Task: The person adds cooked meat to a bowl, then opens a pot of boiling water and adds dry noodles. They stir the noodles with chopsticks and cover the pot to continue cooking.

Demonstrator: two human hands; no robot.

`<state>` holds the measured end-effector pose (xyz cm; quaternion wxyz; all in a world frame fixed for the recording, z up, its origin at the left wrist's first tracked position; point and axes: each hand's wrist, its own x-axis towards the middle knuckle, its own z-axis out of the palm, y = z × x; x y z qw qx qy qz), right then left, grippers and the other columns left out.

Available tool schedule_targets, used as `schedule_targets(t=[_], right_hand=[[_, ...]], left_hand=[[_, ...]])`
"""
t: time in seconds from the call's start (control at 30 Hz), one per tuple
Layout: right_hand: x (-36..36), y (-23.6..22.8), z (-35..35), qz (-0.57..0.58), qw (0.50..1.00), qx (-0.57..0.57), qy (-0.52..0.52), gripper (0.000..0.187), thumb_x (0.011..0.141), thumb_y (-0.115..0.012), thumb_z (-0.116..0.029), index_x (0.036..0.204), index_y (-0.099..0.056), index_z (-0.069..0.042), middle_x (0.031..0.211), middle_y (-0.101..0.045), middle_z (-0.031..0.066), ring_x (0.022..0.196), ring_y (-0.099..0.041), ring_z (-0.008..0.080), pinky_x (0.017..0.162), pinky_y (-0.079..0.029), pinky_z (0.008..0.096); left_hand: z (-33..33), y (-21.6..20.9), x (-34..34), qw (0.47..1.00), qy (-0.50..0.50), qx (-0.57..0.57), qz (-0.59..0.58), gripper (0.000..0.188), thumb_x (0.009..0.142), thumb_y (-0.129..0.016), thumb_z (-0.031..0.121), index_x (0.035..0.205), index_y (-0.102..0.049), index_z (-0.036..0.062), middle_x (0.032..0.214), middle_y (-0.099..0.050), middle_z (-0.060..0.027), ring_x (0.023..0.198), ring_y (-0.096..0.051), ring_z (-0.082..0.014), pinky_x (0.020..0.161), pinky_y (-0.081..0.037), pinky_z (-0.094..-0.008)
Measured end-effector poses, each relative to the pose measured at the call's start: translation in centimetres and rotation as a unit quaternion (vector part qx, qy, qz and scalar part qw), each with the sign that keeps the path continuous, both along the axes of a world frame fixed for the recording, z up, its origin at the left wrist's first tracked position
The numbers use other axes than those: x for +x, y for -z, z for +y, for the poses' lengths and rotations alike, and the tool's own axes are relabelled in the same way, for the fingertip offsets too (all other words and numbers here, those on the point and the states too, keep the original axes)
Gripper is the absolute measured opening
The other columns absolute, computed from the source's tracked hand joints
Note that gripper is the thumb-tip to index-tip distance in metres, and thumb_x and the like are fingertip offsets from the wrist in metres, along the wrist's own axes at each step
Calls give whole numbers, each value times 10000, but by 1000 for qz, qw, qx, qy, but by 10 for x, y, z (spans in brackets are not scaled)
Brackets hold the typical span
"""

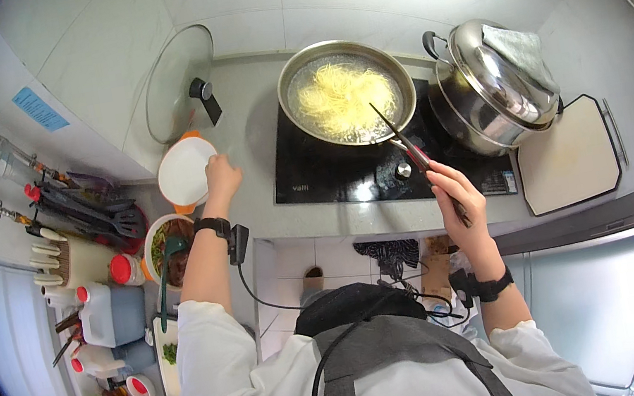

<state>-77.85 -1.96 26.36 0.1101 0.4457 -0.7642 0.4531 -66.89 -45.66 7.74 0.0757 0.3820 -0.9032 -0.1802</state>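
My right hand (460, 199) is closed around a pair of dark chopsticks (401, 138). Their tips reach over the near right side of a wide steel pan (286, 101), where yellow noodles (347, 101) lie in water. To the left, my left hand (223, 182) has its fingers closed on the right rim of a white bowl (183, 174) with orange handles. Only the white inside of this bowl shows. Just nearer to me, partly behind my left forearm, another white bowl (150, 255) holds food with green shreds and a dark green utensil (166, 280).
The pan stands on a black cooktop (313, 173). A lidded steel pot (478, 108) with a cloth (519, 55) on top is at its right, beside a cutting board (566, 156). A glass lid (175, 79) leans on the wall. Bottles, including a blue jug (112, 313), crowd the left counter.
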Motion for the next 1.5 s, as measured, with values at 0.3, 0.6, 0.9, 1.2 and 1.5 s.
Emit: schedule_targets(t=[0.3, 0.6, 0.9, 1.2, 1.5], right_hand=[[6, -8, -24, 30, 997, 51, 39, 225, 855, -594, 61, 1066, -651, 10, 1145, -636, 190, 1010, -644, 287, 868, -495, 323], [13, -9, -39, 9, 995, 83, 63, 247, 832, -639, 30, 1075, -653, -11, 1168, -625, 189, 1021, -638, 324, 864, -508, 363], [4, -11, -42, 2, 993, 105, 57, 272, 821, -637, 51, 1087, -650, -9, 1183, -617, 190, 1024, -638, 312, 850, -514, 351], [-1, -15, -47, -9, 995, 85, 54, 270, 834, -632, 46, 1099, -645, -3, 1184, -613, 205, 1022, -640, 322, 858, -513, 351], [1, -16, -42, -4, 996, 73, 50, 275, 833, -636, 38, 1100, -648, -27, 1190, -618, 188, 1032, -641, 318, 871, -512, 363]], left_hand=[[-96, 20, -88, 957, -130, 170, 197, 505, 842, -615, 282, 1201, -550, -67, 1229, -564, -271, 1156, -526, -408, 970, -424, -439], [-173, 68, -118, 945, -158, 202, 202, 410, 864, -581, 147, 1220, -537, -52, 1094, -620, -243, 1024, -607, -385, 854, -489, -444], [-192, 86, -132, 789, -199, 425, 396, 276, 926, -553, 87, 1169, -548, -45, 945, -631, -120, 799, -668, -202, 695, -572, -302], [-173, 97, -132, 811, -162, 393, 402, 229, 942, -535, 86, 1132, -552, -40, 918, -630, -117, 772, -667, -188, 642, -569, -291], [-137, 83, -111, 854, -145, 368, 337, 232, 877, -623, 101, 1054, -556, -32, 983, -619, -110, 779, -631, -176, 701, -532, -302]])
